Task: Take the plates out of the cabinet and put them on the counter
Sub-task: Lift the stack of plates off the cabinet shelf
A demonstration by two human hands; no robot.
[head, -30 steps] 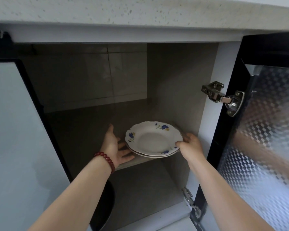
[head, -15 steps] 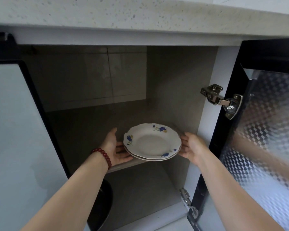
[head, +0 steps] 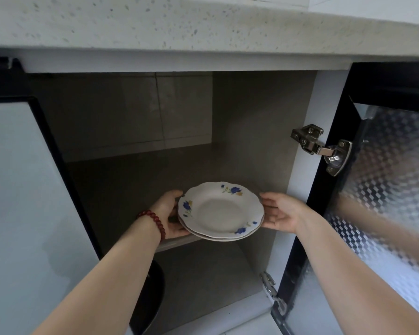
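Note:
Two stacked white plates (head: 220, 211) with scalloped rims and blue flowers sit at the front edge of the cabinet shelf (head: 136, 180), partly past it. My left hand (head: 168, 215), with a red bead bracelet on the wrist, cups the stack's left side from below. My right hand (head: 279, 213) holds the right rim, fingers under it. The speckled stone counter (head: 203, 22) runs across the top of the view above the cabinet.
The cabinet's right door (head: 385, 189), black-framed with patterned glass, stands open beside my right arm, with a metal hinge (head: 321, 147). The left door (head: 22, 201) is open too. A dark round pot (head: 153, 293) sits on the cabinet floor under my left forearm.
Both hands have closed in on the plate stack from its sides, and the stack has come forward toward the shelf's front edge. The view has tilted up a little.

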